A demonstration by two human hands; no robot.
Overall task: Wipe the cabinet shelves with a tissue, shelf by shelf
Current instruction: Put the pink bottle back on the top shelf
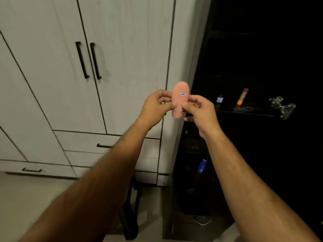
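I see my left hand [155,105] and right hand [199,109] both pinching a small, smooth pink rounded object with a "17AC" label [180,98], seemingly light and stiff, before the dark open cabinet shelves [244,112]; no tissue is visible.

Bare forearms, bare hands [176,109], sleeveless.

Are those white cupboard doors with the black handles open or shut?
Shut: the cupboard doors lie flush, their black handles side by side.
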